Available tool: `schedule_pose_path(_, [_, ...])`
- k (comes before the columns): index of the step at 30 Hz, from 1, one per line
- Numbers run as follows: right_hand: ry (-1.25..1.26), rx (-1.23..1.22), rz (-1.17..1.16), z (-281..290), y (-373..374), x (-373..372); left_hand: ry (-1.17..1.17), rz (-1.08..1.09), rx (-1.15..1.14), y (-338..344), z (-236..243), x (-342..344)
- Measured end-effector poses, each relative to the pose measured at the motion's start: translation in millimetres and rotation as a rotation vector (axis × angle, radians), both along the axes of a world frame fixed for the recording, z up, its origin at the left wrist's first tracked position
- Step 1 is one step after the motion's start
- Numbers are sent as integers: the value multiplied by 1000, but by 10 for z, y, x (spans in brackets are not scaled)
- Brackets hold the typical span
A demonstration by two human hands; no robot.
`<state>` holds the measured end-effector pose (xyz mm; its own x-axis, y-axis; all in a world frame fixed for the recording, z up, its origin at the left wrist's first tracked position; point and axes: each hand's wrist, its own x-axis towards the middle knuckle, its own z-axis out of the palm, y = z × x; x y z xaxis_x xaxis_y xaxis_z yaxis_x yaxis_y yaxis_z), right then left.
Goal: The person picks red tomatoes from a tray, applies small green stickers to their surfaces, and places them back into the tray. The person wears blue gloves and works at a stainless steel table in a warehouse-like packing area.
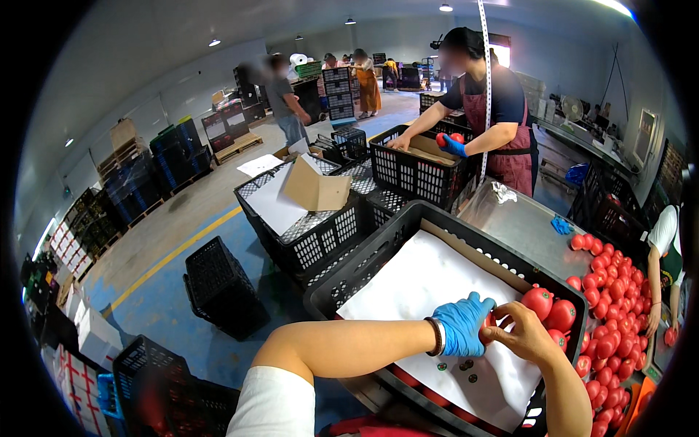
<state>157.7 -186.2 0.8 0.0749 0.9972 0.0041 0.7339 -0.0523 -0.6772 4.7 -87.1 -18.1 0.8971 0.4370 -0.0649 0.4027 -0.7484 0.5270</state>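
My left hand [464, 327], in a blue glove, is closed round a red tomato [488, 325], mostly hidden by fingers. The bare fingers of my right hand [526, 332] pinch at the same tomato from the other side. Both hands are over a black plastic crate [420, 213] with white paper [408, 280] inside. Several small dark round pieces [466, 365] lie on that paper below my hands; their kind is too small to tell. Larger tomatoes [537, 301] sit at the crate's right end, and more red shows under the paper's near edge.
A heap of tomatoes [611, 320] covers the right of a metal table [510, 211], near a blue glove [561, 225]. Across from me a co-worker [502, 109] holds a tomato over another crate [415, 164]. Cardboard [314, 188] tops a crate to the left; a crate [224, 288] stands on the floor.
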Motion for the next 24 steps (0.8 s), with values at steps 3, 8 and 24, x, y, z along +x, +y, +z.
schedule_pose_path(3, [1, -7, 0, 5, -1, 2, 23, -8, -10, -4, 54, -11])
schedule_pose_path(8, [6, -27, -3, 15, 2, 1, 20, -8, -2, 1, 25, -1])
schedule_pose_path(24, [35, -24, 22, -6, -9, 25, 50, -6, -5, -7, 36, -6])
